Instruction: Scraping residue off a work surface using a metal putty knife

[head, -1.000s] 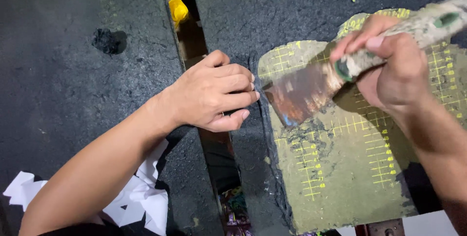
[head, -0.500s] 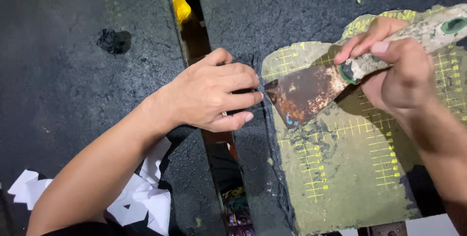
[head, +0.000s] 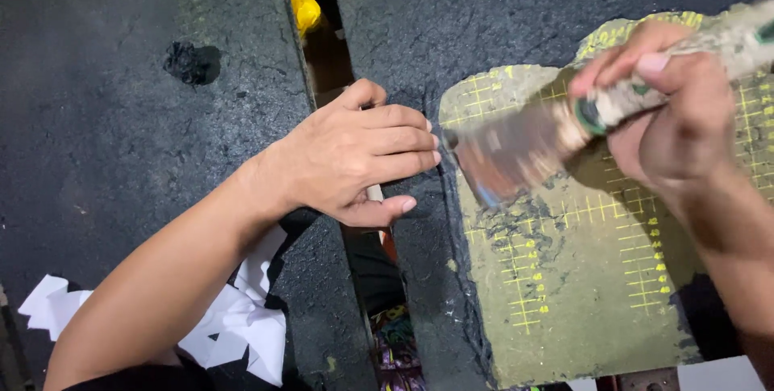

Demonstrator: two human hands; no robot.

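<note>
My right hand [head: 673, 121] grips the paint-smeared handle of a wide metal scraper [head: 516, 153]. Its rusty blade is blurred and lies low over a green gridded cutting mat [head: 580, 278], at the edge where a rough black coating [head: 451, 28] still covers the mat. My left hand [head: 355, 157] rests flat on the black-coated surface just left of the blade. Its fingers point right, close together, and its thumb is tucked below; it holds nothing.
A narrow gap [head: 322, 44] runs between the two black-coated boards, with a yellow object [head: 305, 9] inside it. A black lump [head: 189, 62] lies at the upper left. White paper scraps [head: 234, 326] sit under my left forearm. Colourful clutter [head: 395, 334] shows in the gap below.
The scraper blade has shifted a little left and down along the coating's edge and is now blurred. My left hand has stayed in place.
</note>
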